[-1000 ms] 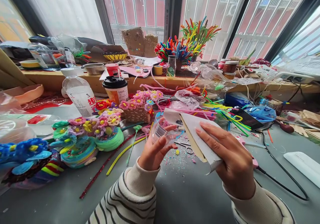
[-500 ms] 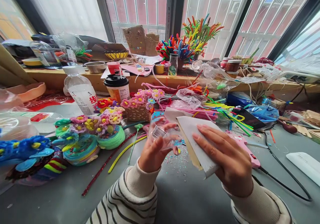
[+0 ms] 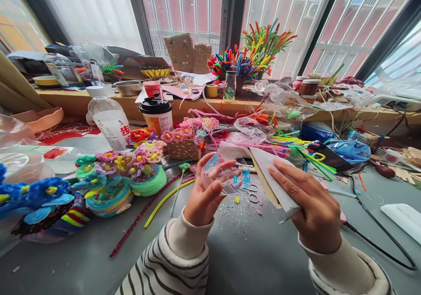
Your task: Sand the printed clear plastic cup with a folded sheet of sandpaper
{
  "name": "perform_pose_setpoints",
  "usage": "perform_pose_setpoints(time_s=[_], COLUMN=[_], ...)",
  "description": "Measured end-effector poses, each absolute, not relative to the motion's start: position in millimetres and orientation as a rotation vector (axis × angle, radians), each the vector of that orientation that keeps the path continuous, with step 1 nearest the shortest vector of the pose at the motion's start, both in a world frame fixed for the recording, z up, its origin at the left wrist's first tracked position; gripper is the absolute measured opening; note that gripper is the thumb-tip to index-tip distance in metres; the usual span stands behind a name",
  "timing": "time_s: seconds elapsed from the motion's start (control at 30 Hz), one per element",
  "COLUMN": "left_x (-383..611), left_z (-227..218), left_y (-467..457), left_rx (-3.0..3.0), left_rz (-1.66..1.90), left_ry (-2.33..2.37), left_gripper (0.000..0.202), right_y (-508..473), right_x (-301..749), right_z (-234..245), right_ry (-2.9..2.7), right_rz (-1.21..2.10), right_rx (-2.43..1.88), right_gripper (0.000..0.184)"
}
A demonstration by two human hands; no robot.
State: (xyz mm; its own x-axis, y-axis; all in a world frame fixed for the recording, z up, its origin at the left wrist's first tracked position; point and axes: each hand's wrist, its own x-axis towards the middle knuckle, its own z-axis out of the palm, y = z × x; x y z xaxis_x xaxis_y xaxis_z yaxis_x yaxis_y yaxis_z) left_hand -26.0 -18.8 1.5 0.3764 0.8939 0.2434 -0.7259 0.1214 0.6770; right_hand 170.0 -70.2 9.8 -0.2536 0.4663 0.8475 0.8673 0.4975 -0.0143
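My left hand (image 3: 204, 196) grips a clear plastic bottle piece (image 3: 235, 181) with blue print and a barcode, its fingers curled round it. My right hand (image 3: 314, 209) holds a folded white board (image 3: 279, 192) with a tan inner side, tilted above the table, fingers flat along its upper face. The two held things are close together. Below and between them lie scissors (image 3: 253, 195), partly hidden, amid scattered glitter (image 3: 234, 218).
Pipe-cleaner flower pots (image 3: 146, 181) stand at left, beside a water bottle (image 3: 110, 121) and a lidded cup (image 3: 157, 115). Loose pipe cleaners (image 3: 309, 154) are heaped behind my hands. A black cable (image 3: 378, 246) and a white mouse (image 3: 403, 220) lie at right.
The plastic piece has turned in my left hand, so its blue print and barcode now show lower right. My right hand has moved the board slightly right, and scissors have come into view.
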Motion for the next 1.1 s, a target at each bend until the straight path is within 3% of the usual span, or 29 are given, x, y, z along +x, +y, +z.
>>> perform_pose_setpoints(time_s=[0.2,0.43,0.67,1.1], left_x=[-26,-26,-24,-22], left_z=[3,2,-4,-4], left_y=[-17,-17,-15,-20], left_rx=[0.835,0.906,1.057,1.118], left_rz=[1.24,1.166,1.212,1.259], left_ry=[0.309,0.26,0.224,0.255], left_gripper=[0.063,0.05,0.064,0.06], right_y=[-68,-69,-69,-69], right_x=[170,168,180,180], right_z=[9,11,7,4], right_ry=[-1.945,-1.976,-1.803,-1.859], right_rz=[-0.625,-0.631,-0.571,-0.543], right_rx=[-1.007,-0.931,-1.034,-1.045], right_gripper=[0.041,0.039,0.036,0.04])
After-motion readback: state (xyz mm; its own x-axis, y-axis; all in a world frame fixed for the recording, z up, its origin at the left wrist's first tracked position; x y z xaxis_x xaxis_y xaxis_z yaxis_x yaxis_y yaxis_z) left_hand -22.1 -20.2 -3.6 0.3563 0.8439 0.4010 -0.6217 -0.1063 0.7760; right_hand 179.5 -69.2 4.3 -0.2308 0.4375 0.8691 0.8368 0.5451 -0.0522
